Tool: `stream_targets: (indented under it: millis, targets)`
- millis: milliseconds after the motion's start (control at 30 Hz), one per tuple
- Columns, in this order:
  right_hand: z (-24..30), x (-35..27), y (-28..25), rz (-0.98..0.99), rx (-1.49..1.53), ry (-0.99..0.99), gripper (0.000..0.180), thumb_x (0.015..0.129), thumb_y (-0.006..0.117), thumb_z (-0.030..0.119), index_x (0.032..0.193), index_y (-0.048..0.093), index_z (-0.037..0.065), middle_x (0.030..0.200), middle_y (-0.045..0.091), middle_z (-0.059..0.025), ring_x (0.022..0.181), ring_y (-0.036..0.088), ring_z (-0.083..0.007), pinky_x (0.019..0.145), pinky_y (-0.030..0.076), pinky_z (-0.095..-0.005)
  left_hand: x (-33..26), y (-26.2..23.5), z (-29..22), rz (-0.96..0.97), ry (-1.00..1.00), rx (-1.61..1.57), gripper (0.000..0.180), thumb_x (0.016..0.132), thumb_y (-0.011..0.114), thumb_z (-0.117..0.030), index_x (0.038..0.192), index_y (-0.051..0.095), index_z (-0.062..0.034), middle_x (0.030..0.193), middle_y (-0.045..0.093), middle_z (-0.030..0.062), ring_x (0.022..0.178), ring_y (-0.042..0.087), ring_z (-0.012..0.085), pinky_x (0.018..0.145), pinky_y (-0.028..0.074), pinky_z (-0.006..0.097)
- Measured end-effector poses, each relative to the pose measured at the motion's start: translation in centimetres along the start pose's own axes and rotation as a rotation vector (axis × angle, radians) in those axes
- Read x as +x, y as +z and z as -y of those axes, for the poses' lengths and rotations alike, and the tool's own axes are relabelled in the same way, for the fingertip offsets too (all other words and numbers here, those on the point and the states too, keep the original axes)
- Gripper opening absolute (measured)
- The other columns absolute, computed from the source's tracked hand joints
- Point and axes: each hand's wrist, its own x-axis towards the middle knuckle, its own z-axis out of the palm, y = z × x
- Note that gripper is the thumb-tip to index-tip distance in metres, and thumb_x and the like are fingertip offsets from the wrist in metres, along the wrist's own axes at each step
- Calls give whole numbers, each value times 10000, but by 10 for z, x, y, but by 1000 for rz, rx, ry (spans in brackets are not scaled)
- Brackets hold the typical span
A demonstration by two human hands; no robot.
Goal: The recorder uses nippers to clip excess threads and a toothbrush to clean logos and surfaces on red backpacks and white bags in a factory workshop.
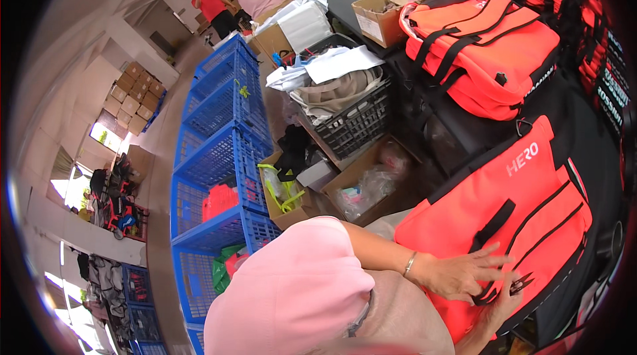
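Observation:
A bright red-orange backpack (pixel 464 202) with black zips and a black strap (pixel 494 225) lies in front of me at the right. Across its lower part my left hand (pixel 458 274), with a bracelet at the wrist, rests with fingers stretched and apart. A black piece of webbing (pixel 488 296) shows beside its thumb. Close by, my right hand (pixel 505 305) comes up from the lower edge, closed on small dark thread snips (pixel 523 283). Their pointed tips lie over the backpack's front near the zips. Part of the right palm is hidden.
Another red-orange backpack (pixel 481 50) lies farther back on the dark table. Left of it stand a cardboard box (pixel 371 22), a black crate (pixel 352 123) with cloth, and an open carton (pixel 332 189) with plastic bags. Blue crates (pixel 219 149) line the left; two people are beyond.

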Motion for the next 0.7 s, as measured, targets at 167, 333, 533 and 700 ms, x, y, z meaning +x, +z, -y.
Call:
stream_targets:
  millis: [167,333,533,700]
  targets:
    - [12,1,-15,50,57,71,176,962,640,181,1009,570,27,823,549,4,697,543,-49,568,424,-206,0,7,32,74,55,-96,203,684,783,-154,668,635,-17,1444,440,170,1378,346,415,1127,206,673]
    - [0,-3,-5,-36,73,-37,239,960,645,192,1088,563,7,887,573,-10,695,557,-50,558,447,-205,1,11,20,-10,-181,-286,328,699,824,-296,866,715,-34,1365,452,157,1336,373,412,1132,262,595]
    - [-16,11,-37,-61,56,-39,252,962,647,183,1115,549,10,894,569,-6,724,542,-43,579,453,-217,-1,22,28,-157,-100,-72,331,728,806,-238,649,586,-4,1284,572,123,1162,546,361,1107,313,596]
    - [32,-16,-42,-94,-166,-71,197,984,591,137,1111,552,-9,847,549,6,751,521,-86,692,430,-212,16,14,31,-73,-51,-106,447,731,816,-276,567,482,-29,1086,676,101,881,637,296,730,541,412]
